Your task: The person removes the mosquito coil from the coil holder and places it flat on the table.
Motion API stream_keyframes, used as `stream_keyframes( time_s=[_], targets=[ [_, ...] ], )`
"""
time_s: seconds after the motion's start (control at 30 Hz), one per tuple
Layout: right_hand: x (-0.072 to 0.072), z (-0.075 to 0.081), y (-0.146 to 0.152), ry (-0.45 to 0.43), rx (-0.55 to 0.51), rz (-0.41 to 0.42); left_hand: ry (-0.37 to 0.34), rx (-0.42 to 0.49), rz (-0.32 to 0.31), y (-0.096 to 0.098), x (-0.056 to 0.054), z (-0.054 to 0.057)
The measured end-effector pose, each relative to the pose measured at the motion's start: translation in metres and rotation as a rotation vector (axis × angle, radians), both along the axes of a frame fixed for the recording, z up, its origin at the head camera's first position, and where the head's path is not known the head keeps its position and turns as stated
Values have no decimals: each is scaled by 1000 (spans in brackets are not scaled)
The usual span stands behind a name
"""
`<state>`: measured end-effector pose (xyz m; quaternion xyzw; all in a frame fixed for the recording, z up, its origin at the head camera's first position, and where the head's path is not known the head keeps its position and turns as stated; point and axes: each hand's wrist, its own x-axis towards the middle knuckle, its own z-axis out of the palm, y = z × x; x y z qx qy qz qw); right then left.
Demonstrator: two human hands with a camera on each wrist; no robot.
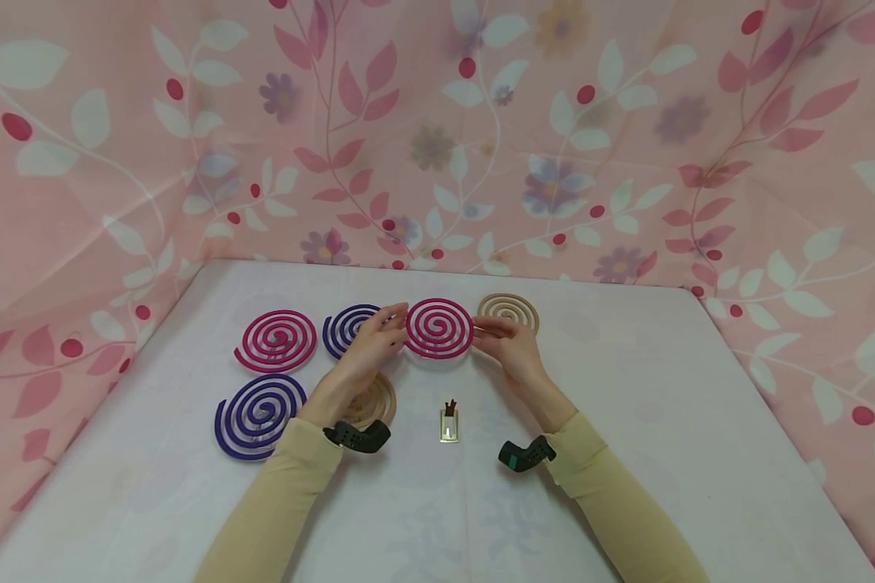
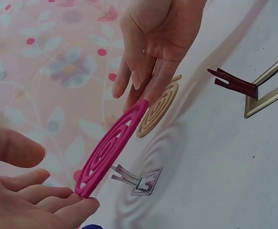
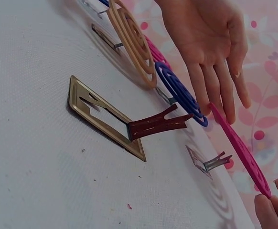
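A pink mosquito coil (image 1: 437,328) is held up between both hands, tilted towards the head camera. My left hand (image 1: 368,344) supports one edge on straight fingertips, its thumb standing apart, as the left wrist view shows. At the opposite edge, my right hand (image 1: 514,352) touches the coil with extended fingers. Below it, a small silver metal coil stand (image 2: 126,177) rises from the table, its forked prong close to the coil's underside. Nearer the person lies another stand with a dark red prong (image 1: 450,409), bent up from its gold-coloured plate (image 3: 108,129).
On the left are another pink coil (image 1: 280,337) and a blue coil (image 1: 264,411). Partly behind the left hand and wrist sit a second blue coil (image 1: 343,330) and a tan coil (image 1: 382,401). Another tan coil (image 1: 508,313) stands behind the right hand. Floral cloth (image 1: 437,162) hangs around the white table (image 1: 663,421).
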<state>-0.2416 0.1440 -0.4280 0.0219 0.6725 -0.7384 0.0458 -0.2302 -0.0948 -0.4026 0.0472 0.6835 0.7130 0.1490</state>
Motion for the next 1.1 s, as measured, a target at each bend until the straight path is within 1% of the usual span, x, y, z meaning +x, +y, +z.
stream_keyframes(
  time_s=[0.2, 0.4, 0.67, 0.9, 1.1],
  targets=[
    [-2, -2, 2, 2, 32, -39, 28, -13, 11, 2, 3, 0],
    [-3, -3, 3, 14, -2, -70, 46, -16, 17, 3, 4, -2],
    [-1, 0, 4, 26, 3, -108, 84, -8, 50, 5, 4, -6],
    [0, 3, 6, 16, 9, -114, 104, 14, 78, 9, 5, -7],
    [-2, 3, 8, 9, -2, -116, 107, 19, 77, 10, 5, -8]
  ],
)
